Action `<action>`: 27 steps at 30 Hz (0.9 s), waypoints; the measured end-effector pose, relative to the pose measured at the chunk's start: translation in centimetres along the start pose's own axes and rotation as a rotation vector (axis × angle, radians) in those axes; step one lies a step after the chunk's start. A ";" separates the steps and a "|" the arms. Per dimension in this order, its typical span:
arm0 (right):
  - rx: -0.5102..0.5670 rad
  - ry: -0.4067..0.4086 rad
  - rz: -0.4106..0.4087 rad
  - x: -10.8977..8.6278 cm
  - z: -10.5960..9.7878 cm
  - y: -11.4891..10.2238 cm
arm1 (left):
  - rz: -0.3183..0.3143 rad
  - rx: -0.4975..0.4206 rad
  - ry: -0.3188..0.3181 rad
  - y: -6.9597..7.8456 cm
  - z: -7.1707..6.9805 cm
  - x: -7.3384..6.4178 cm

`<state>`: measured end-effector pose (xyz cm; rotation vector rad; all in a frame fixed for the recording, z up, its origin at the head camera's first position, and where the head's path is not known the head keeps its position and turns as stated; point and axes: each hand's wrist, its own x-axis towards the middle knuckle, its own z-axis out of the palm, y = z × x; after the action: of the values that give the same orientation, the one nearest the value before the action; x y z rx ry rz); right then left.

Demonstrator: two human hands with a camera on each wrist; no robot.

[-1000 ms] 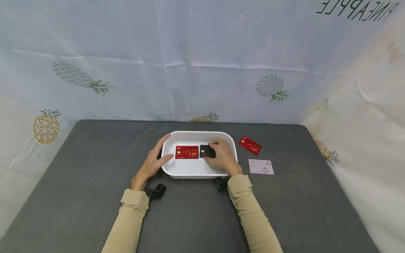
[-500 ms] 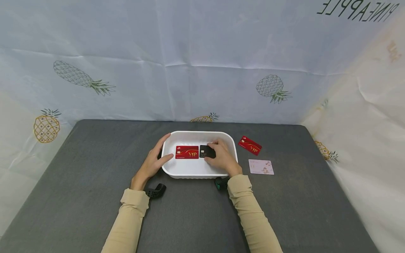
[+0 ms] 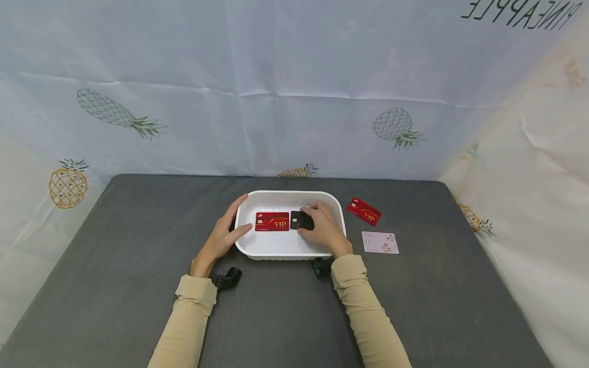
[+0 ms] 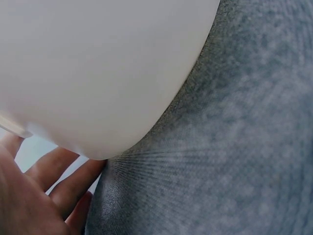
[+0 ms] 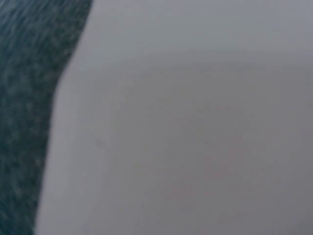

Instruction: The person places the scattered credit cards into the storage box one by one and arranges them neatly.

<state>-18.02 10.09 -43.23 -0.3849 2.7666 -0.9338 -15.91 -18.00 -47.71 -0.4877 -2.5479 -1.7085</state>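
Observation:
A white plastic tray point(image 3: 280, 246) stands on the table, and a red VIP card point(image 3: 272, 222) lies flat in its middle. Right beside that card is a black VIP card point(image 3: 300, 220), its right end covered by my right hand point(image 3: 324, 231). The right thumb and index finger pinch the black card at its near and far edges. My left hand point(image 3: 223, 236) grips the tray's left end, thumb over the rim and fingers along the outer wall. The left wrist view shows those fingers point(image 4: 80, 183) behind the tray wall point(image 4: 98, 73). Only the tray's blurred outer wall point(image 5: 171, 147) fills the right wrist view.
Right of the tray, a second red VIP card point(image 3: 363, 211) lies tilted on the grey tabletop point(image 3: 280, 312). A pale pink card point(image 3: 380, 243) is nearer to me. A pineapple-print cloth point(image 3: 313, 61) hangs behind the table's far edge.

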 end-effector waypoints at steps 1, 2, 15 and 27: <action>0.000 0.002 0.000 0.0 0.0 0.0 | 0.000 -0.002 0.000 0.0 0.0 0.0; -0.001 0.008 -0.005 0.0 0.0 0.0 | 0.000 -0.004 0.000 0.0 0.0 0.0; 0.012 0.032 -0.068 -0.2 -0.5 -0.1 | -0.007 0.009 -0.005 0.0 0.0 -0.1; 0.102 0.034 -0.199 -1.2 -2.3 0.1 | -0.008 0.007 -0.004 -0.1 -0.1 0.0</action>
<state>-17.49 11.83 -41.36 -0.6427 2.7347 -1.1310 -15.93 -18.09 -47.76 -0.4811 -2.5612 -1.7026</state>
